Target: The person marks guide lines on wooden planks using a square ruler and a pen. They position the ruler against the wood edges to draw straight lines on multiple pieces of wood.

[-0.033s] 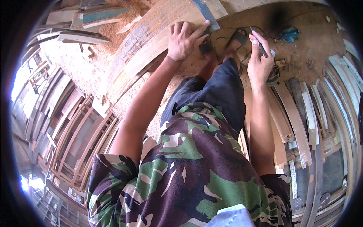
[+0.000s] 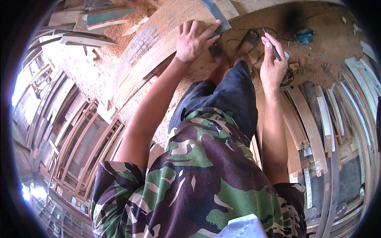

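Across the upper part of the head view lies a long wooden board (image 2: 158, 41). Over its near edge sits my left hand (image 2: 191, 41), the middle and other fingers bent on the wood. Its index finger and thumb reach to a metal try square (image 2: 216, 14), gripping it at the board's edge; its dark stock is partly hidden by them. The square's blade lies across the board. To the right, apart from the board, my right hand (image 2: 274, 67) holds a slim dark pencil (image 2: 276, 52) between fingers and thumb, its tip pointing up and left.
A teal power tool (image 2: 304, 36) with a cord lies on the dirt floor at upper right. Another tool (image 2: 286, 80) shows partly beside my right wrist. Stacked wood strips (image 2: 313, 127) fill the right; wooden frames (image 2: 81, 148) lean at left. Sawdust (image 2: 115, 35) covers the far left.
My left index finger and thumb have shifted very slightly at the try square. All else stays as it was.
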A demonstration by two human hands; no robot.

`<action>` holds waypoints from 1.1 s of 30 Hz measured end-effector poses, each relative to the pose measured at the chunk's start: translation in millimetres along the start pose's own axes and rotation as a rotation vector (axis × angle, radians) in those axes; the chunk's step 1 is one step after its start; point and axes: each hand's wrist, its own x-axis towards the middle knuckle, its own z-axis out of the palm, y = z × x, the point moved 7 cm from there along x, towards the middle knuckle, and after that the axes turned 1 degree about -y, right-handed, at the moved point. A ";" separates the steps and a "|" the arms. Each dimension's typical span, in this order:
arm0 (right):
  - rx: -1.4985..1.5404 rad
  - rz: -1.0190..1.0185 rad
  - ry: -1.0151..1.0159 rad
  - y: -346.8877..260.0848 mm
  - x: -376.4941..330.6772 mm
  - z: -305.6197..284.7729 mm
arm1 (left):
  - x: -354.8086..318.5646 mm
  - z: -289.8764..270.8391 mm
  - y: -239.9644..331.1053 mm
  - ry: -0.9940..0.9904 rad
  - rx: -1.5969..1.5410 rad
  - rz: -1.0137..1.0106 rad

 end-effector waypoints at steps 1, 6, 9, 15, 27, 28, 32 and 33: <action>0.000 0.018 0.005 0.5 -1.9 -1.7 | 5.5 -1.8 -0.1 0.044 -0.019 0.007; -0.024 0.034 0.010 2.9 -4.2 -8.8 | 23.2 3.4 0.1 -0.053 -0.099 0.010; -0.028 0.041 0.010 6.8 -3.1 -13.1 | 28.9 3.1 1.4 -0.040 -0.161 0.008; -0.019 0.045 0.002 10.8 -1.4 -10.5 | 30.5 10.7 -2.0 -0.067 -0.229 0.007; -0.048 0.016 -0.023 -6.3 6.5 -4.7 | 29.4 12.0 -1.5 -0.124 -0.197 -0.008; -0.026 0.009 -0.028 -5.7 7.4 -3.5 | 30.0 12.4 -1.4 -0.127 -0.199 -0.007; -0.009 -0.077 -0.013 -12.8 13.5 1.3 | 30.0 11.2 -1.1 -0.135 -0.204 -0.013; 0.004 -0.074 -0.018 -14.5 14.8 2.7 | 30.5 10.5 -0.6 -0.134 -0.203 -0.013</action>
